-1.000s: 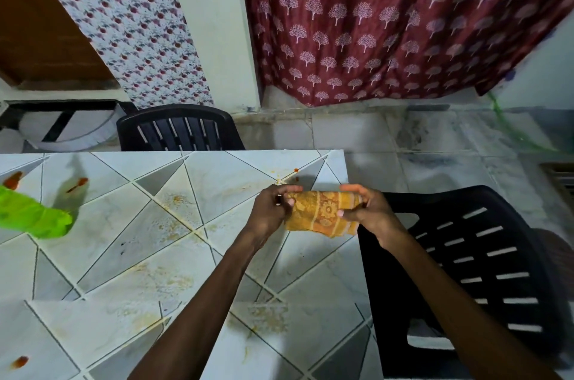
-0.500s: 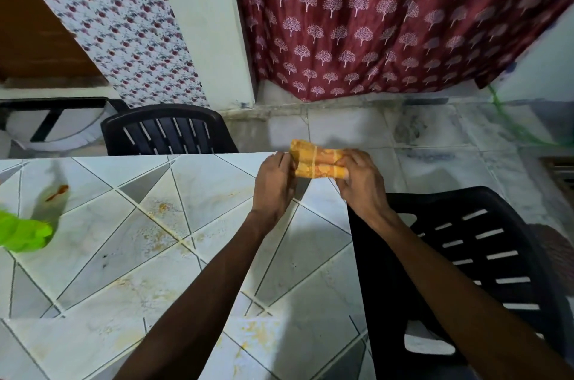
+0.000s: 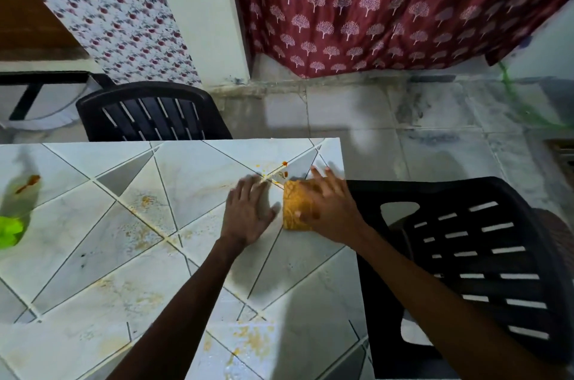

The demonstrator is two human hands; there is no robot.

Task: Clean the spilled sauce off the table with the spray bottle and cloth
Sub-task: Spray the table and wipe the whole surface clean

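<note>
Flat-fingered, our right hand (image 3: 330,209) presses on the folded orange cloth (image 3: 292,212), its fingers straight rather than curled round it. The cloth lies on the tiled table (image 3: 102,255) near its 1 o'clock corner. Our left hand (image 3: 248,215) rests palm-down on the tabletop at 9 o'clock of the cloth, fingers spread and relaxed, holding nothing. Red-orange sauce drops (image 3: 283,164) sit at 12 o'clock of the cloth, near its far edge, and a second smear (image 3: 29,183) marks the table far out at 9 o'clock. Just at 6 o'clock of that smear we see a blurred bright green object (image 3: 9,230), too cut off to identify. Yellowish stains (image 3: 139,233) streak the tiles. One black plastic chair (image 3: 152,112) stands at 12 o'clock of the table, another chair (image 3: 484,255) at 3 o'clock.
</note>
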